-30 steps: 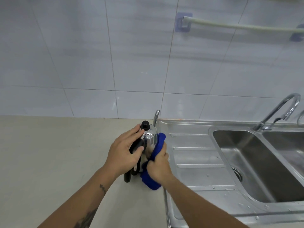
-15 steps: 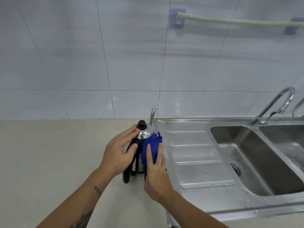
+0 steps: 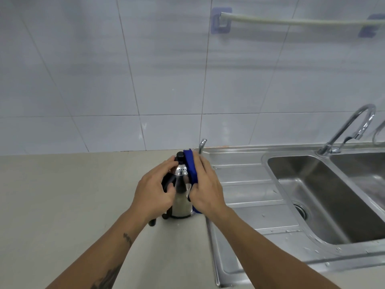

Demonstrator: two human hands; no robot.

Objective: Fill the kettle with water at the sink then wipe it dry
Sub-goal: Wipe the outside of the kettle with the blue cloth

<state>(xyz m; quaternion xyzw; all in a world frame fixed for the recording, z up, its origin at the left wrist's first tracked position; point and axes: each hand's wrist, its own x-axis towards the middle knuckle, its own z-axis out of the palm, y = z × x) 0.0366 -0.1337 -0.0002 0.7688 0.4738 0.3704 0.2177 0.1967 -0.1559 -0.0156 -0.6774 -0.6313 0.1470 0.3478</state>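
- Plainly, the wiping stage is under way: the kettle (image 3: 180, 202) stands upright on the worktop (image 3: 62, 205), just left of the sink's (image 3: 291, 226) draining board and well apart from the tap (image 3: 352, 126) at the far right.
- The left hand (image 3: 154, 195) is curled around the kettle's black handle side, fingers reaching up to the lid knob, steadying it.
- The right hand (image 3: 205, 188) lies flat with fingers together, pressing a blue cloth (image 3: 190, 167) against the kettle's right flank and up by the lid.
- Filling looks done, judging from the kettle being away from the basin, though whether water is inside cannot be seen.
- The near face of the steel body shows bare and seems still speckled; the far side and the spout (image 3: 202, 145) are hidden or untouched.
- What is probably left: working the cloth around the remaining sides and the base.
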